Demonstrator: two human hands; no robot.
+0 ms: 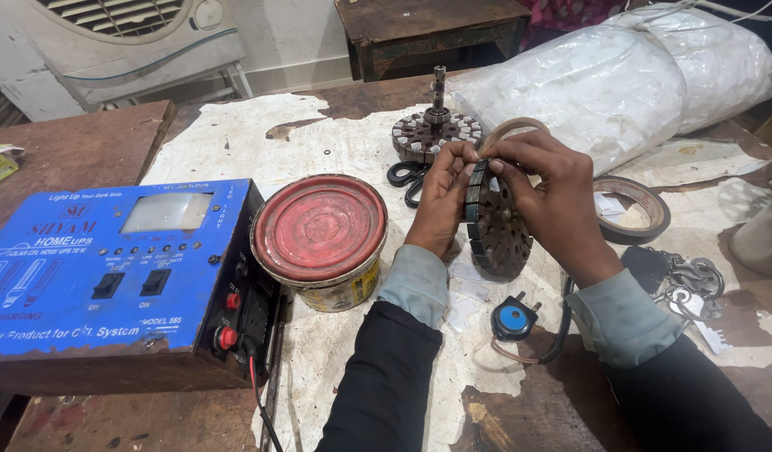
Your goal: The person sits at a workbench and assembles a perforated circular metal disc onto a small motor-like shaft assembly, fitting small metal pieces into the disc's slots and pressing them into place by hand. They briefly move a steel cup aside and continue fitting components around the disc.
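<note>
A dark slotted metal stator disc (496,226) stands on edge on the table, tilted. My left hand (440,197) holds its left rim, with the fingertips at the top. My right hand (549,197) wraps over its right side, thumb and fingers pinching at the top edge where white paper strips sit in the slots. Behind the hands lies a second slotted stator (424,134) with an upright shaft (438,88).
A red-lidded tin (319,230) stands left of my hands, and a blue power unit (110,268) further left. Black scissors (407,177), a tape roll (633,209), a blue plug (513,318), keys (692,285) and a big plastic-wrapped bundle (620,75) surround the spot.
</note>
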